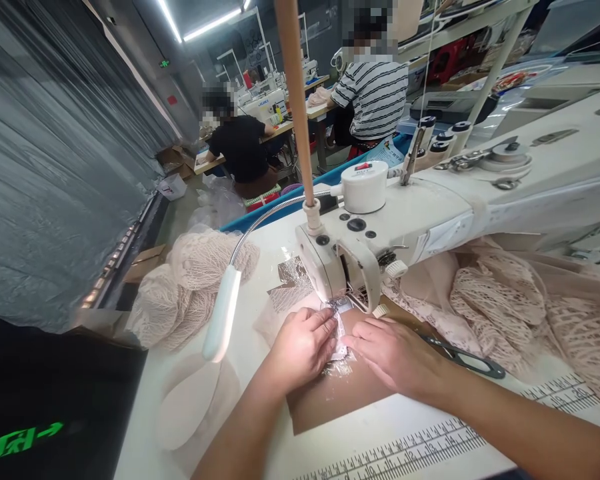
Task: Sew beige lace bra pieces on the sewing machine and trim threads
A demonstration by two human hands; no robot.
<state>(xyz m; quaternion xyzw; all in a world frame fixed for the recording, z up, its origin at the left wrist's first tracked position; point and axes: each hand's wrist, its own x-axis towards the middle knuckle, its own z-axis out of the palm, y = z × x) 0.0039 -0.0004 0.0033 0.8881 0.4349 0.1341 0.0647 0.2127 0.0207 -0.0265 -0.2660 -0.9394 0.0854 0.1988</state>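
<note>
Between the left grip [305, 343] and the right grip [393, 350], just nearer than the sewing machine's [430, 207] head, a pale lace piece [340, 343] is being steadied over a brown sheet [325, 407] on the tabletop [370, 427]. Whether it is being pinched or merely pressed by either grip cannot be told. Probably, neat handling is being helped by light, even pressure, with both grips being kept clear of the head.

Shows a bare left hand [300, 347] and a bare right hand [393, 350], with rounded knuckles and narrow fingers; has a bare left forearm [245, 423] and a bare right forearm [510, 415], both smooth in outline, slimmer at the wrist, broader toward the elbow; runs uncovered to the edge of view; has fingernails too small to describe.
</note>
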